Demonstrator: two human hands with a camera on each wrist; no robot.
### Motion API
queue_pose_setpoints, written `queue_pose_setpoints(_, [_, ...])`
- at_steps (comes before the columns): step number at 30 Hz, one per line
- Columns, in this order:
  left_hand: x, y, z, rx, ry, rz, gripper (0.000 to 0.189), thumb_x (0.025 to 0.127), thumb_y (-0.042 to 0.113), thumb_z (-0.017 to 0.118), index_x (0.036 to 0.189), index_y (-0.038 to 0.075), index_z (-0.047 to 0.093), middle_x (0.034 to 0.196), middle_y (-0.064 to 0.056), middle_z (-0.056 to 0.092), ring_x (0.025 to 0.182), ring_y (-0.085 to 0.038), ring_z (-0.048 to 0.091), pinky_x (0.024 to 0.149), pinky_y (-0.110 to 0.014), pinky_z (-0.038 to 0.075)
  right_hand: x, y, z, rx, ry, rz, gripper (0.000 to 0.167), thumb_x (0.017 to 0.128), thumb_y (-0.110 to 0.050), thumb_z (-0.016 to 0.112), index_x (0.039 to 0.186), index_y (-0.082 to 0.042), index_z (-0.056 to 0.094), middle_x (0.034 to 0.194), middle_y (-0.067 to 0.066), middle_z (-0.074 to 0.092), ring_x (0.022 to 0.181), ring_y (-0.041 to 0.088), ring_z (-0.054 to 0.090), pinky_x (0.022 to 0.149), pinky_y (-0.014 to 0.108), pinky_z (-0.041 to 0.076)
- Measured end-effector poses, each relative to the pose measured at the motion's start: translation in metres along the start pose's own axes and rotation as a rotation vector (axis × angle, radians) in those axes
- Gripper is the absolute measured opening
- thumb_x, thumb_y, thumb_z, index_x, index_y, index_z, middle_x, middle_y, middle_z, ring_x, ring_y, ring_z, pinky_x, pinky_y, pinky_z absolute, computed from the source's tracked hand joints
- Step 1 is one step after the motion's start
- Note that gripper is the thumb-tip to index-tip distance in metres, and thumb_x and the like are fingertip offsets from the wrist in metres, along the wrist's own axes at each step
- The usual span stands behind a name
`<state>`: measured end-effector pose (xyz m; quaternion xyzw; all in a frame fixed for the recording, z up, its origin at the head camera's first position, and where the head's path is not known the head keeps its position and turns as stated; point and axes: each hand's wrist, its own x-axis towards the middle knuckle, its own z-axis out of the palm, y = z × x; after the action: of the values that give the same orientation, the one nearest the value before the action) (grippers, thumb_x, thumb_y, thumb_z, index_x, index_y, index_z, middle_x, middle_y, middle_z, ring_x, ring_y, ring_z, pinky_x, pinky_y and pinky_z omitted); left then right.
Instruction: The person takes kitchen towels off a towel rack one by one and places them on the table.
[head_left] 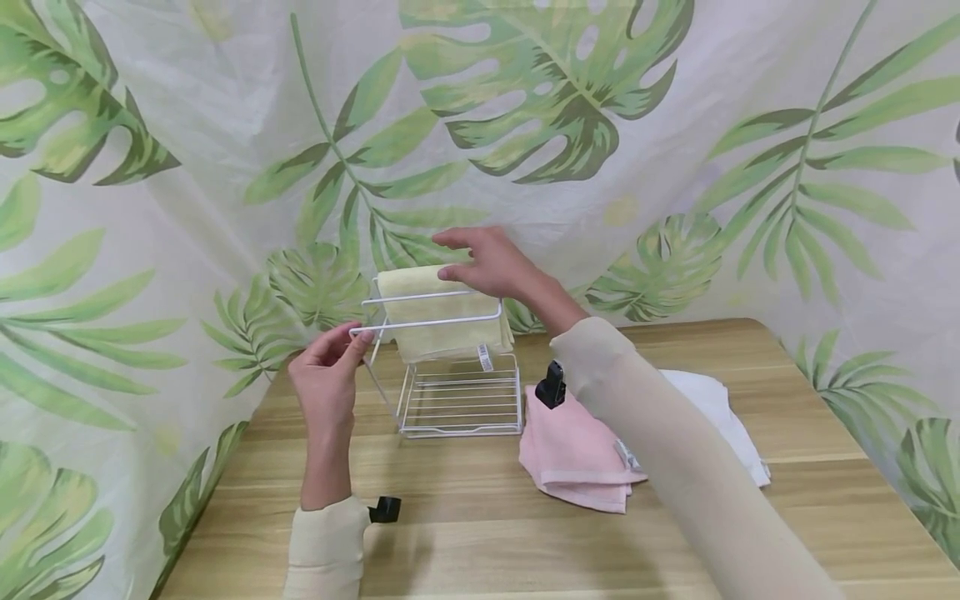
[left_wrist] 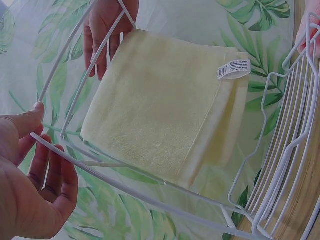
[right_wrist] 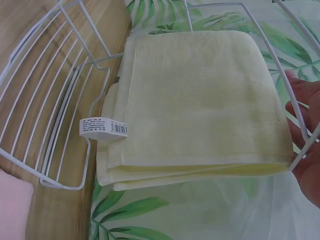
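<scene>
A white wire rack (head_left: 461, 432) stands on the table, its upper bars rising above a slatted base. With thumb and fingers, my left hand (head_left: 327, 375) pinches the front left corner of its top bar. Over the back bar hangs a folded pale yellow towel (head_left: 442, 321), a printed label (left_wrist: 234, 69) near its lower right corner. My right hand (head_left: 491, 260) is at the towel's upper right, fingers extended and loose, behind the front bars. In the right wrist view that hand (right_wrist: 307, 130) shows partly at the right edge, close by the towel's corner.
Right of the rack, a folded pink towel (head_left: 573, 462) lies on the wooden table (head_left: 465, 542). A white towel (head_left: 708, 408) lies beyond it, partly covered by my right sleeve. Leaf-printed fabric (head_left: 570, 200) hangs right behind the table.
</scene>
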<state>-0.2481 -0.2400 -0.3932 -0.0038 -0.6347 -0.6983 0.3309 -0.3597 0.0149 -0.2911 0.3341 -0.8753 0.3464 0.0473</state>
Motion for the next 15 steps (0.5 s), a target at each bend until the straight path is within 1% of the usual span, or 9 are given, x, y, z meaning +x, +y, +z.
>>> queue_pose_setpoints(2, [-0.0004,-0.0001,0.0004,0.0,0.001,-0.004,0.031,0.087,0.005,0.09,0.109,-0.012,0.078,0.075,0.007,0.074,0.063,-0.004,0.061,0.06,-0.017,0.059,0.0027,0.0012,0.0017,0.0,-0.014,-0.001,0.058,0.103,-0.028,0.075,0.156,-0.013,0.057,0.159,0.004,0.059,0.148,0.024,0.056,0.122,0.042,0.049])
queue_pose_setpoints(9, [-0.0004,0.0014,0.0031,0.002,-0.004,-0.01,0.03,0.087,0.006,0.09,0.109,-0.011,0.078,0.076,0.007,0.074,0.063,-0.004,0.061,0.06,-0.016,0.059,0.0072,0.0072,0.0027,-0.065,-0.105,0.033,0.056,0.101,-0.035,0.078,0.15,-0.015,0.063,0.15,0.003,0.068,0.142,0.022,0.062,0.123,0.04,0.048])
queue_pose_setpoints(12, [0.0001,0.001,0.0034,-0.004,-0.004,-0.005,0.031,0.086,0.005,0.09,0.109,-0.012,0.078,0.075,0.008,0.074,0.062,-0.004,0.061,0.06,-0.016,0.059,0.0081,0.0073,0.0024,-0.096,-0.125,0.038,0.051,0.101,-0.036,0.077,0.147,-0.015,0.066,0.146,0.003,0.07,0.14,0.023,0.063,0.122,0.04,0.048])
queue_pose_setpoints(15, [0.0001,0.0003,0.0026,-0.011,-0.001,-0.003,0.032,0.086,0.004,0.09,0.109,-0.014,0.077,0.074,0.008,0.074,0.062,-0.003,0.061,0.059,-0.017,0.059,0.0084,0.0063,0.004,-0.116,-0.127,0.058,0.044,0.102,-0.035,0.075,0.143,-0.018,0.07,0.142,0.001,0.073,0.137,0.023,0.064,0.12,0.041,0.049])
